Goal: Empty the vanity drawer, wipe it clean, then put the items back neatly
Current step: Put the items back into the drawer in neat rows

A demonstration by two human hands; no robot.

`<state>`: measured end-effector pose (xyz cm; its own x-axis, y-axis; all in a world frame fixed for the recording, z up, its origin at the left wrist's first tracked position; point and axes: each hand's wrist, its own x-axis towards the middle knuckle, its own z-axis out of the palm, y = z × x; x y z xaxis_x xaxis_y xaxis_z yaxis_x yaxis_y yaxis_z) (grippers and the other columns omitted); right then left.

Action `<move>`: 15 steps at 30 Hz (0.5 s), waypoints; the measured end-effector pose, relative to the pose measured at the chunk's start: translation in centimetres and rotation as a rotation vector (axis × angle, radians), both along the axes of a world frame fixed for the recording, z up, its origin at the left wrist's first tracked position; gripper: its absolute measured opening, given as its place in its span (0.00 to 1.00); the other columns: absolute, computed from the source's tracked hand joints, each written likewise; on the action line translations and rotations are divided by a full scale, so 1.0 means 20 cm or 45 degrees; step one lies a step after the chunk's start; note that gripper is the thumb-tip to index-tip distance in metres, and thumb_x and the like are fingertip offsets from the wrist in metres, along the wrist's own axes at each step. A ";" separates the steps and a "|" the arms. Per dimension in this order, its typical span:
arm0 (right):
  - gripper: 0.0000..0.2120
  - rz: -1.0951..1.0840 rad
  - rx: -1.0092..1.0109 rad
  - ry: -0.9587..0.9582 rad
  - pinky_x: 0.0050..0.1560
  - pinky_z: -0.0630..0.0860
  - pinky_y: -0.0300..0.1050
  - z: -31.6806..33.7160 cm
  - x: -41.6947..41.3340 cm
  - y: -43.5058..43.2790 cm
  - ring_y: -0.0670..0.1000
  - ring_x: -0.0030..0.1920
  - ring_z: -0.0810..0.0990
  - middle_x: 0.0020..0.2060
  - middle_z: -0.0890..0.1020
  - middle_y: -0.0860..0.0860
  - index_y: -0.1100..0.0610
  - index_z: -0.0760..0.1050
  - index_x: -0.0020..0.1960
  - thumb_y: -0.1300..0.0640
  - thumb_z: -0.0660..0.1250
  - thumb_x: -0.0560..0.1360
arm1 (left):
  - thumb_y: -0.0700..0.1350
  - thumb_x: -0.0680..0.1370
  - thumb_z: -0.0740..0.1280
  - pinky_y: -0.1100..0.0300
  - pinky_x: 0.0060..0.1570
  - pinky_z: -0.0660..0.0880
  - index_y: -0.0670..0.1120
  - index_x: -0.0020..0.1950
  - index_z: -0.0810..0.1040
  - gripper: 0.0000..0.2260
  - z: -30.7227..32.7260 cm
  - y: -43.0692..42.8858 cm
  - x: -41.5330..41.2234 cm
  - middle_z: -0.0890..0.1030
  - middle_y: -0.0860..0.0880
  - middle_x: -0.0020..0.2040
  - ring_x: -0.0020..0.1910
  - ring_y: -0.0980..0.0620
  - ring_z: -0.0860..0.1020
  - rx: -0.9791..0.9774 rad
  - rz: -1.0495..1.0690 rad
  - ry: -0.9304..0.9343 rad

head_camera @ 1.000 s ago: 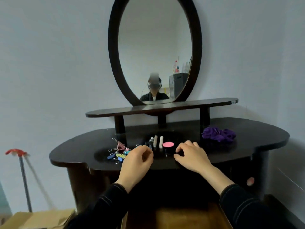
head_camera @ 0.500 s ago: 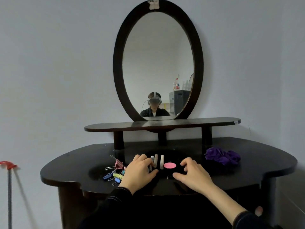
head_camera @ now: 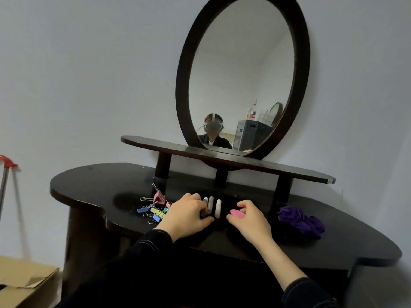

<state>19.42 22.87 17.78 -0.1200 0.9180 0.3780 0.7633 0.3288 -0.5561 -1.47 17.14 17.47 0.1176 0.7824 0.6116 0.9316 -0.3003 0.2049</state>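
On the dark vanity top lie small white and grey tubes, a round pink compact, a heap of coloured binder clips and a purple scrunchie. My left hand rests just left of the tubes, with its fingers curled against the grey one and its thumb stretched below them. What it holds is hidden. My right hand curls its thumb and fingers round the pink compact. The drawer is out of view.
A raised shelf on three posts and an oval mirror stand behind the items. A cardboard box sits on the floor at the lower left, beside a red-topped metal pole.
The view has swung up and tilted, so the open drawer at the bottom edge has left the frame. Both hands stay at the tubes and the compact, and the right fingers have closed round the compact.
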 end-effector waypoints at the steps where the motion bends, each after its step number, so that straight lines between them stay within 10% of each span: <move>1: 0.28 -0.071 0.011 -0.032 0.48 0.73 0.45 0.00 0.01 0.01 0.47 0.57 0.78 0.60 0.78 0.43 0.46 0.70 0.68 0.39 0.71 0.72 | 0.61 0.75 0.67 0.59 0.43 0.70 0.52 0.46 0.79 0.13 0.00 0.00 0.00 0.73 0.56 0.47 0.50 0.55 0.70 0.006 0.004 -0.009; 9: 0.24 -0.299 0.248 -0.263 0.39 0.73 0.43 0.01 -0.03 -0.04 0.47 0.52 0.80 0.63 0.72 0.47 0.49 0.70 0.68 0.38 0.67 0.77 | 0.50 0.76 0.67 0.60 0.40 0.66 0.49 0.50 0.79 0.07 -0.01 -0.01 -0.01 0.71 0.54 0.48 0.49 0.52 0.73 -0.004 0.046 -0.024; 15: 0.09 0.028 0.455 -0.234 0.41 0.77 0.41 0.01 -0.13 -0.08 0.41 0.41 0.78 0.57 0.73 0.41 0.46 0.72 0.61 0.48 0.63 0.81 | 0.43 0.76 0.65 0.59 0.36 0.65 0.46 0.48 0.77 0.03 -0.01 0.00 -0.02 0.70 0.51 0.49 0.39 0.48 0.73 -0.066 0.081 -0.140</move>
<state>16.89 21.19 17.91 -0.2335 0.7291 0.6433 0.8301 0.4940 -0.2586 -1.80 17.06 17.20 0.0012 0.8171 0.5765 0.9197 -0.2273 0.3203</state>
